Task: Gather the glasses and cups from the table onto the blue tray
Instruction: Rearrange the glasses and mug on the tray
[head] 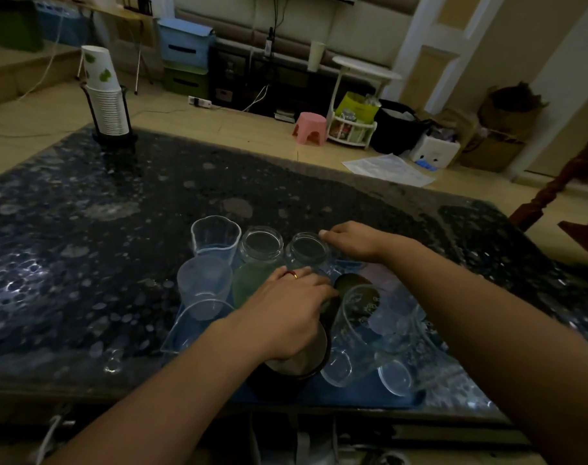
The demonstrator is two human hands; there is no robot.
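Blue tray (336,394) at the table's (84,229) near edge, crammed with glasses, right hand (349,241) wrapped round a clear jar (306,251) at the back, left hand (286,313) spread over a dark cup (299,367).

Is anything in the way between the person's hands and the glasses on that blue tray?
Nothing visible. The right hand already touches the clear jar at the tray's far edge, and the left hand rests among the crowded glasses.
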